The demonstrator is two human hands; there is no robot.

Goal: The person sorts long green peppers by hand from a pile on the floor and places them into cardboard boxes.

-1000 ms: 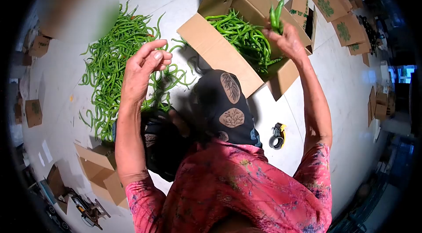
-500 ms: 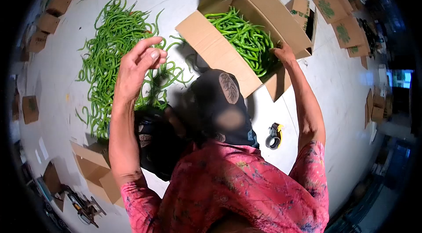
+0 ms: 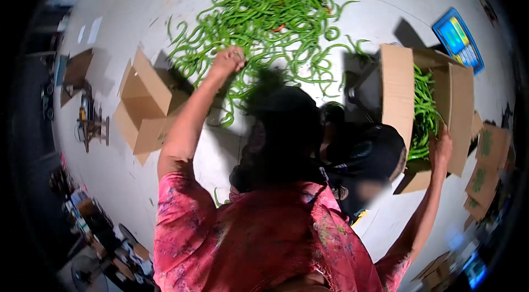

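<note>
My left hand [image 3: 228,60] hovers over the near edge of a large heap of long green chili peppers [image 3: 264,14] on the floor. Its fingers are curled closed, and what they hold, if anything, is hidden. To the right stands an open cardboard box [image 3: 397,93], partly filled with green chili peppers [image 3: 423,107]. At the box's near right end is my right hand [image 3: 441,146], fingers bent in against the peppers beside the inner wall. A green pepper shows at its fingertips, but whether the hand grips it is unclear.
A blue digital scale [image 3: 458,38] lies beyond the filled box. Another open cardboard box [image 3: 146,104] sits to my left. Several flattened cartons [image 3: 487,165] are at the far right. A small stool-like frame [image 3: 93,124] stands at the left. My knee [image 3: 374,149] is beside the filled box.
My view has turned left, so the heap now lies ahead and the filled box at the right. My left hand has gone from loosely open to curled closed. My right hand stays at the box.
</note>
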